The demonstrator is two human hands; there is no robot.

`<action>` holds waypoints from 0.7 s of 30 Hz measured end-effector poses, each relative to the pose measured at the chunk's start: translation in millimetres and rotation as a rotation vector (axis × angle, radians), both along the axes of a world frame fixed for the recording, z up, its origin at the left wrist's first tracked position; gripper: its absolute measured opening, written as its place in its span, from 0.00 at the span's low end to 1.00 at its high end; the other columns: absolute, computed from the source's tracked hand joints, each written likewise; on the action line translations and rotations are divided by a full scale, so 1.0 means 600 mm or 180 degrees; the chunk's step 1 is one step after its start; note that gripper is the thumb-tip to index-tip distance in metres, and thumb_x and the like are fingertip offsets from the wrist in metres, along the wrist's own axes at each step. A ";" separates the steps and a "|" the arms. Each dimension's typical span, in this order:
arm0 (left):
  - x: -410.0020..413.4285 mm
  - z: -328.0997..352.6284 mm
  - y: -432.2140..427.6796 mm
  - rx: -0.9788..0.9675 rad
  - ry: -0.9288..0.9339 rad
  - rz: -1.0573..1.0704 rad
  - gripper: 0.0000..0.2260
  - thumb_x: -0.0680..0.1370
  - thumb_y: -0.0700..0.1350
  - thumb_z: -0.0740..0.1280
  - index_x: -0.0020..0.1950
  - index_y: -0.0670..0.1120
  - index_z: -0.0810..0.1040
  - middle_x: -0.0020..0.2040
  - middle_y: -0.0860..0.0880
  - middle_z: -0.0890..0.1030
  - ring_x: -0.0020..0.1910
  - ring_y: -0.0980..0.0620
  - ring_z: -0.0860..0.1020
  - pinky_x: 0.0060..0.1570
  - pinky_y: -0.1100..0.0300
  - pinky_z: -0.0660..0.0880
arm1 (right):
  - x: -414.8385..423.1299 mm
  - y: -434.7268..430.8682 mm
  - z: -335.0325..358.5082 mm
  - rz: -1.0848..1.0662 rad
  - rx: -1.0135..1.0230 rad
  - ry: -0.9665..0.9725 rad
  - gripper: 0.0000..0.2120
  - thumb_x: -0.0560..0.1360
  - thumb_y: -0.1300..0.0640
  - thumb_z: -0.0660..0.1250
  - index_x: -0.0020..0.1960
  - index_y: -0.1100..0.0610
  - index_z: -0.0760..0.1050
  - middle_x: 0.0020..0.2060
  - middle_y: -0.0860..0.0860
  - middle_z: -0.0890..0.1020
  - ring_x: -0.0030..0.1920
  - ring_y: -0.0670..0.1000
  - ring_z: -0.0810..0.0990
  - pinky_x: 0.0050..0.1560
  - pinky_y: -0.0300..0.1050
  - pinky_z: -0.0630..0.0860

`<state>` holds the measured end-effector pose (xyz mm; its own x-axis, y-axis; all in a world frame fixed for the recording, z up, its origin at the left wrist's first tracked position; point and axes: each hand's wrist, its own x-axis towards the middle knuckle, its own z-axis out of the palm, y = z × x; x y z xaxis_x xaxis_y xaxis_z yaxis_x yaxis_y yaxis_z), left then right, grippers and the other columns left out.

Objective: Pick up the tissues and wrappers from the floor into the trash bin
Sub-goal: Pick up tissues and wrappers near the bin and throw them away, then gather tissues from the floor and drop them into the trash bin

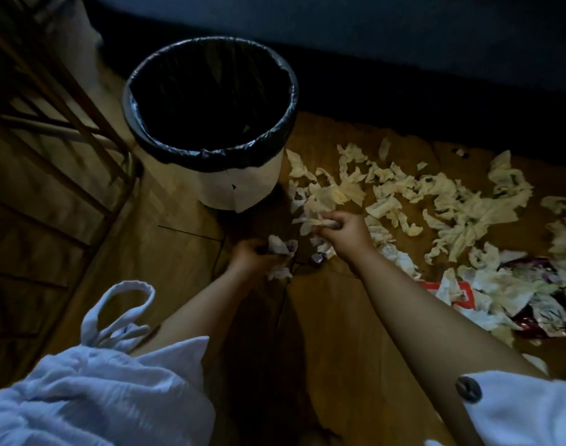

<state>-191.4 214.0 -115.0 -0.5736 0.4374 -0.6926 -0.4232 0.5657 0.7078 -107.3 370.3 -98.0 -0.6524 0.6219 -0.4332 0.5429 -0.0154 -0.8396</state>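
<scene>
Crouched over a wooden floor (333, 317), a person clutched litter in both hands: the right hand (342, 228) curled round a wad of tissue (310, 222), the left hand (249, 252) round a crumpled scrap (280, 246). The trash bin (243, 188), lined in black and open at the top, stood just ahead of the hands and a little to their left, the left hand appearing the nearer. The remaining tissues (452, 201) stretched in a band from the bin's base away to the right, on the right hand's side, with wrappers (532, 268) at the band's near right end. A wooden frame (66, 101) hemmed the bin on the left; bare floor lay open between the arms, and nothing blocked the way up to the rim.
</scene>
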 end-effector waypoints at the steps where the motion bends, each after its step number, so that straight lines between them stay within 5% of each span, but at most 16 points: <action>1: 0.003 0.021 0.001 0.0014 -0.0090 0.0034 0.24 0.73 0.40 0.70 0.68 0.41 0.69 0.64 0.41 0.75 0.60 0.43 0.77 0.51 0.56 0.76 | 0.000 -0.002 0.018 0.0006 -0.0039 0.0005 0.17 0.72 0.62 0.70 0.60 0.58 0.76 0.53 0.52 0.79 0.50 0.48 0.78 0.52 0.45 0.76; 6: 0.024 0.148 0.007 0.0128 0.0024 0.0096 0.19 0.74 0.37 0.68 0.65 0.40 0.72 0.61 0.42 0.77 0.54 0.49 0.78 0.44 0.62 0.76 | 0.005 0.002 0.123 -0.0106 -0.0295 -0.0064 0.11 0.72 0.62 0.70 0.54 0.57 0.77 0.49 0.55 0.81 0.48 0.53 0.81 0.53 0.52 0.80; 9: 0.009 0.233 0.014 0.0154 0.0031 0.0322 0.20 0.73 0.37 0.70 0.64 0.40 0.73 0.60 0.42 0.78 0.56 0.46 0.79 0.48 0.57 0.78 | 0.002 0.008 0.202 -0.0162 -0.0431 -0.0106 0.14 0.72 0.61 0.70 0.57 0.58 0.76 0.49 0.54 0.81 0.45 0.50 0.81 0.49 0.49 0.80; 13: -0.019 0.340 0.023 0.0201 0.0238 0.0478 0.19 0.73 0.37 0.69 0.63 0.39 0.74 0.58 0.42 0.79 0.56 0.44 0.79 0.49 0.55 0.77 | -0.027 0.022 0.295 -0.0203 -0.0642 -0.0056 0.15 0.72 0.63 0.70 0.58 0.61 0.75 0.53 0.60 0.81 0.51 0.58 0.82 0.54 0.57 0.79; 18: -0.069 0.398 0.028 0.0269 0.0378 0.0851 0.20 0.73 0.36 0.70 0.64 0.37 0.74 0.58 0.39 0.79 0.53 0.45 0.79 0.40 0.64 0.76 | -0.088 0.024 0.357 -0.0079 -0.0791 -0.0002 0.21 0.72 0.59 0.71 0.63 0.59 0.72 0.56 0.57 0.79 0.51 0.54 0.81 0.50 0.47 0.79; 21: -0.109 0.408 0.033 0.0231 0.0446 0.0974 0.21 0.73 0.37 0.70 0.65 0.37 0.72 0.59 0.40 0.78 0.56 0.43 0.79 0.43 0.62 0.77 | -0.130 0.022 0.365 -0.0128 -0.0840 0.0022 0.21 0.72 0.58 0.71 0.64 0.59 0.72 0.56 0.57 0.79 0.53 0.55 0.81 0.50 0.49 0.79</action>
<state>-257.1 233.6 129.9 -0.7732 0.2755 -0.5711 -0.4613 0.3735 0.8048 -185.3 383.3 120.9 -0.6329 0.5135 -0.5795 0.5318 -0.2556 -0.8073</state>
